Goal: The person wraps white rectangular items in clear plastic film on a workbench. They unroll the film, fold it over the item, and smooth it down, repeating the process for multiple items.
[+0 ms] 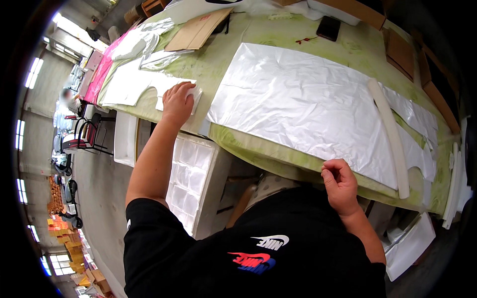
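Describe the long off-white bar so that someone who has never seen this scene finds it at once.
Start with the green-patterned table and its large wrinkled white sheet, beside the person's right hand. Across that sheet's right end lies the off-white bar. Unlike the broad, creased sheet beneath it, it is long, narrow and smooth-looking.

A wrinkled, roughly rectangular white plastic sheet (293, 104) lies flat on the green-covered desk (278, 32), right of thin curve-edged white pieces (128, 87).
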Tool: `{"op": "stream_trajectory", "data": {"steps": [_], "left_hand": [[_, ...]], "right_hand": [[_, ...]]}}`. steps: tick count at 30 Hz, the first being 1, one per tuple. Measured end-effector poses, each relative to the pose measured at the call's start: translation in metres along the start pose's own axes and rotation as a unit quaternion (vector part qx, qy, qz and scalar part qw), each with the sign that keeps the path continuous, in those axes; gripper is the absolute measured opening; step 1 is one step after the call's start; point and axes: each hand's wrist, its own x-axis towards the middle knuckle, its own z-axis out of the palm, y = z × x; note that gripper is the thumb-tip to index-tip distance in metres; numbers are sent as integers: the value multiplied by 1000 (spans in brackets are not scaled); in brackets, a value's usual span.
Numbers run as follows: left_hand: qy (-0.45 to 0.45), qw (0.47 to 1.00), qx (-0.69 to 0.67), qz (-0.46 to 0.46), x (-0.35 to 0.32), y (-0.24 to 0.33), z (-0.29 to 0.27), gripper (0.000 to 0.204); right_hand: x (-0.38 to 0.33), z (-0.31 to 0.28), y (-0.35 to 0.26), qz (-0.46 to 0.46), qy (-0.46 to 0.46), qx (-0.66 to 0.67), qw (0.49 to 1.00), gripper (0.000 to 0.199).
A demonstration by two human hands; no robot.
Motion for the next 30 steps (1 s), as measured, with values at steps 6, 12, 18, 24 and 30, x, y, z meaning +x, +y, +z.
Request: {"op": "stream_trajectory", "data": {"steps": [6, 12, 18, 24, 30], "left_hand": [[165, 978, -108, 69, -20, 12, 4, 35], [31, 942, -303, 139, -19, 130, 22, 39], [-81, 850, -444, 273, -15, 314, 28, 54], [-168, 792, -428, 401, -6, 453, 35, 48], [-218, 834, -256, 439, 0, 502, 26, 25]], "right_hand": [[9, -61, -30, -267, 161, -351, 883, 30], [-17, -189, -35, 24, 187, -622, 760, 54], [-32, -152, -48, 138, 108, -483, 858, 70], [-25, -106, -50, 164, 111, -390, 899, 72], [-55, -120, -38, 53, 185, -267, 944, 44]]}}
